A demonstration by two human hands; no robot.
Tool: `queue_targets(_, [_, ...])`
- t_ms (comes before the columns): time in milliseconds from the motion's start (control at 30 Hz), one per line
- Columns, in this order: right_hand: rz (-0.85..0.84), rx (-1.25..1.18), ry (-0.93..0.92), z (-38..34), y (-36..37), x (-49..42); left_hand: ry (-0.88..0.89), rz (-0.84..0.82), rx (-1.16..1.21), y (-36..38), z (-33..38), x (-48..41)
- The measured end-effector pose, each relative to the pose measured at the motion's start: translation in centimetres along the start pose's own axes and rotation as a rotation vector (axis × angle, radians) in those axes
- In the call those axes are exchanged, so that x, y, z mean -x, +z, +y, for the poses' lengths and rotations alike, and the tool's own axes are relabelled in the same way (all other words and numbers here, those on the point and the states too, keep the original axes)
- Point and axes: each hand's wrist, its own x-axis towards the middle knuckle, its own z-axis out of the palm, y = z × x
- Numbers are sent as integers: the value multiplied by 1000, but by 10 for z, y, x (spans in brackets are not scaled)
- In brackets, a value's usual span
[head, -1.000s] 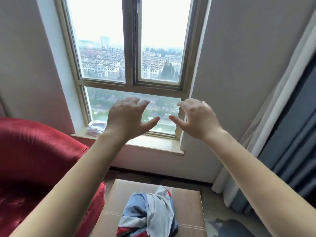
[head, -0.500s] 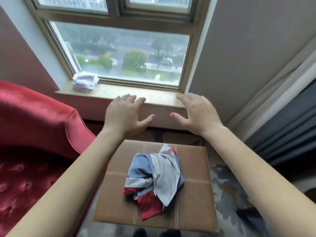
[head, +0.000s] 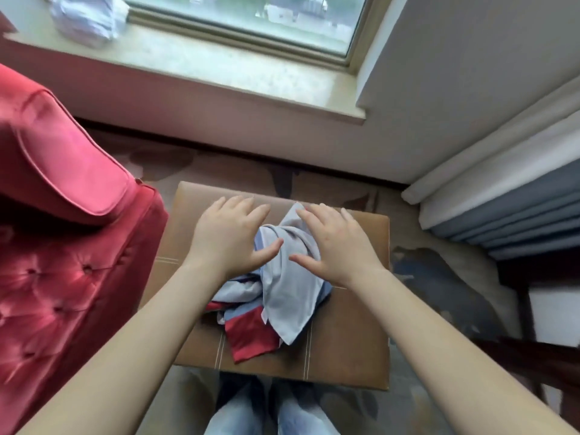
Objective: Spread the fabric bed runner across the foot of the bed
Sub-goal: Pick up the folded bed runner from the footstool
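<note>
The fabric bed runner [head: 282, 296] lies crumpled in a heap of pale grey, blue and red cloth on a square brown ottoman [head: 348, 346]. My left hand [head: 229, 237] hovers over the heap's left side, fingers spread and straight. My right hand [head: 335, 243] is over its right side, fingers spread too. Neither hand grips the cloth; whether they touch it I cannot tell. No bed is in view.
A red tufted armchair [head: 62, 246] stands close on the left. A window sill [head: 219, 67] runs along the back with a crumpled white cloth [head: 88, 17] on it. Grey and white curtains [head: 502, 208] hang at the right. Patterned carpet [head: 439, 277] surrounds the ottoman.
My view has tilted down from the window to the ottoman. Both hands have come down from in front of the window to just over the crumpled runner.
</note>
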Motion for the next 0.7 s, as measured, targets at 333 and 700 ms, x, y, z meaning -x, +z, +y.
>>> queue_targets(333, [-76,-76,3,14,123,-32,-8,-69,23,128,-17,-27])
queue_targets(700, [-299,-107,74,17,210,-35,-13,-113,78,215,-21,-27])
